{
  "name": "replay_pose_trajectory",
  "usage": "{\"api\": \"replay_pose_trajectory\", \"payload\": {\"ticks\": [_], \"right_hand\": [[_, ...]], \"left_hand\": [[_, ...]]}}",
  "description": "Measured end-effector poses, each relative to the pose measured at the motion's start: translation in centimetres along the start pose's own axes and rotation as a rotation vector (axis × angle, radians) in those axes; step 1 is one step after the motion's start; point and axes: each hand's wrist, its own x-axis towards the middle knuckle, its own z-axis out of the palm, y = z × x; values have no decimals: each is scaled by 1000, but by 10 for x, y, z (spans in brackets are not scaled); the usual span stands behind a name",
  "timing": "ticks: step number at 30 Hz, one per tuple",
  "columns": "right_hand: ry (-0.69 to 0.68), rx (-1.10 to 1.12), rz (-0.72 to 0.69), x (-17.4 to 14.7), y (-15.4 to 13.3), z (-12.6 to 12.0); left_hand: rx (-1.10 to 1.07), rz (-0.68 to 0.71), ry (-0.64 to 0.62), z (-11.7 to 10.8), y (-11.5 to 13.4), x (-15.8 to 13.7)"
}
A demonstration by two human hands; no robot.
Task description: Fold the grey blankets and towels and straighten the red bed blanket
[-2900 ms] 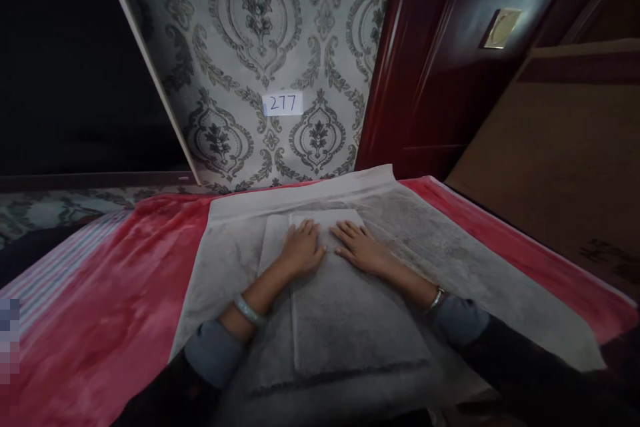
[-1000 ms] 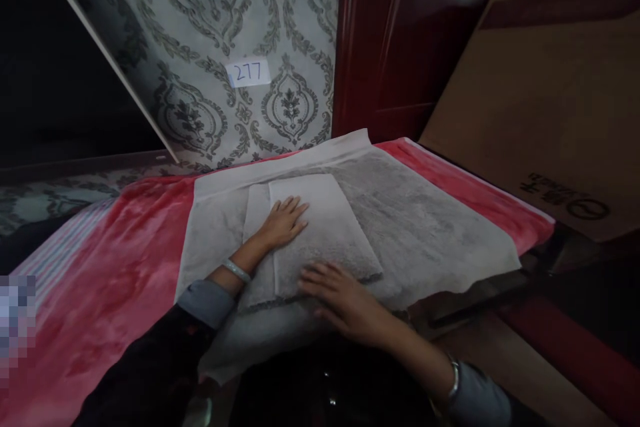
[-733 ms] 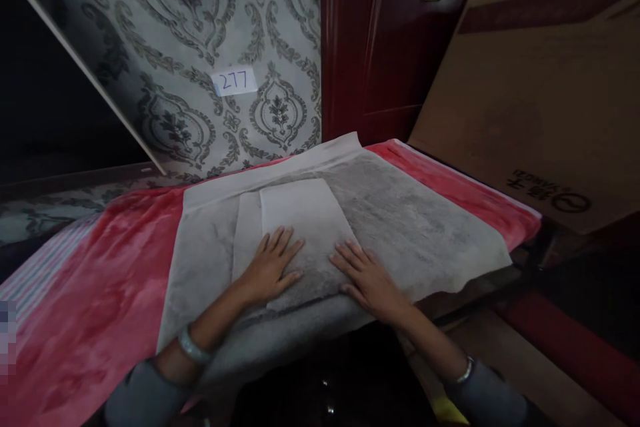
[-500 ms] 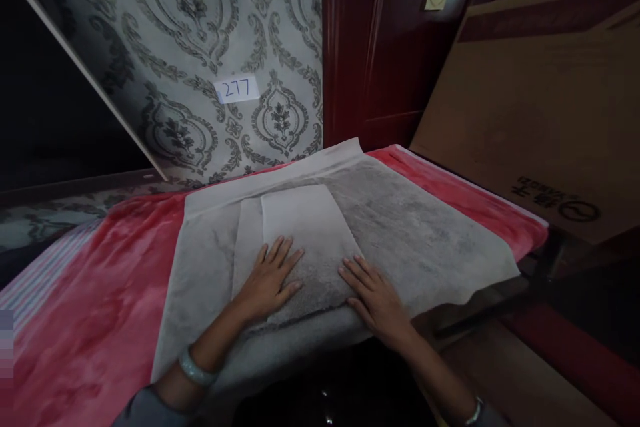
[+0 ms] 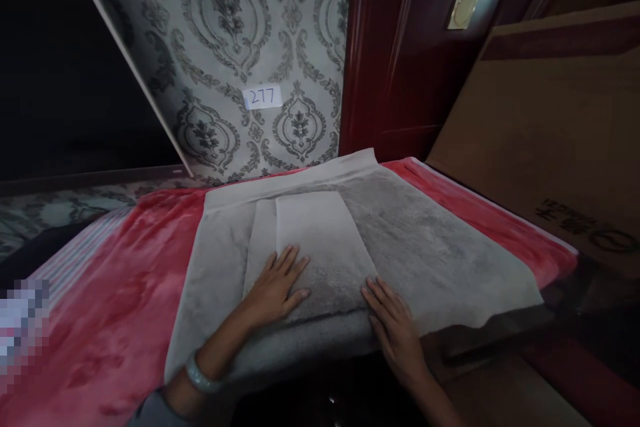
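Note:
A folded piece of grey plush cloth (image 5: 320, 233) lies flat on a larger grey plush cloth (image 5: 425, 240), with a lighter band at its far end. My left hand (image 5: 277, 287) rests on the folded cloth's near left part, fingers spread and nothing held. At its near right corner, my right hand (image 5: 395, 323) lies with fingers stretched out, touching the edge and the larger cloth. A bangle (image 5: 200, 372) is on my left wrist.
Under the grey cloth is a red plush cover (image 5: 120, 287) over the table. A large cardboard box (image 5: 550, 140) leans at the right. Behind stand a patterned wall with a paper label (image 5: 263, 97) and a dark red door (image 5: 400, 47). A dark screen-like panel (image 5: 75, 80) is at left.
The view has shifted, so the scene sits further right and slightly lower. My right hand has slid a little toward me along the cloth's right edge; my left hand stays on the folded cloth.

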Motion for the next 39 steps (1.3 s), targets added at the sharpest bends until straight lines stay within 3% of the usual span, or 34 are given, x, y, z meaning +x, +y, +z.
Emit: {"api": "replay_pose_trajectory", "payload": {"ticks": [5,9,13,17,21,31,39], "right_hand": [[32,92,17,6,10,-10],[18,121,2,51,16,-25],[-286,48,-152,125,-1,-14],[-630,-37,-295,197,-29,27],[-783,-91,-317,250,-40,71],[-803,-139,-216,325,-21,143],[-731,-198,-199,338,-19,159]], "left_hand": [[-15,-60,8,1,10,-30],[-39,-98,98,3,21,-48],[-72,-46,166,3,28,-55],[-86,-42,164,3,32,-58],[-40,-43,237,14,32,-60],[121,63,349,43,18,-60],[173,119,439,58,11,-56]]}}
